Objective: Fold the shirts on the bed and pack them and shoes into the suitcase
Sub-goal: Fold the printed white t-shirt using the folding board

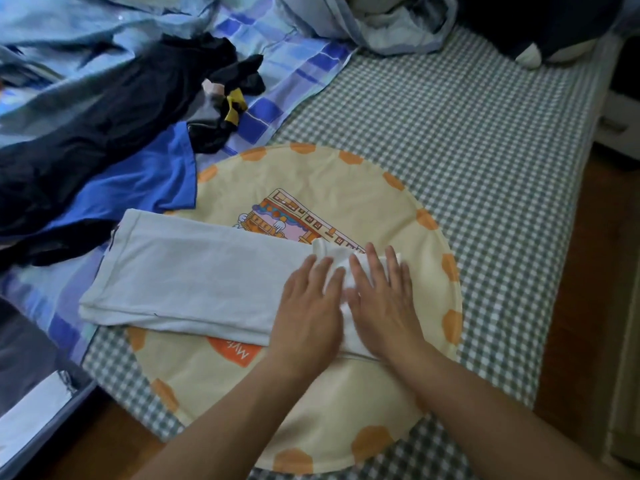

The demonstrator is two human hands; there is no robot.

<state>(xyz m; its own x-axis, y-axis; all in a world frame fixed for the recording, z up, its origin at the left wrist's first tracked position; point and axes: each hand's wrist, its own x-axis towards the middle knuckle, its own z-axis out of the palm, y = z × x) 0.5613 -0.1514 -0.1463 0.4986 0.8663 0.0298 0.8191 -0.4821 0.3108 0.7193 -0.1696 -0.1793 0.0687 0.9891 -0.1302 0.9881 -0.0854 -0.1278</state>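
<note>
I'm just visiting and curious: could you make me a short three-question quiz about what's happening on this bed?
1. True or false: both hands lie flat on the white shirt.
2. What lies under the white shirt: A) the round yellow mat, B) a suitcase, C) a pillow?
3. Which colour is the shirt lying left of the mat?

Key:
1. True: the left hand and the right hand press its right end.
2. A.
3. Blue.

checked sheet (450,140) right of round mat (311,410) open, clothes pile (86,140) blocks left, bedding heap (374,22) blocks far end
</note>
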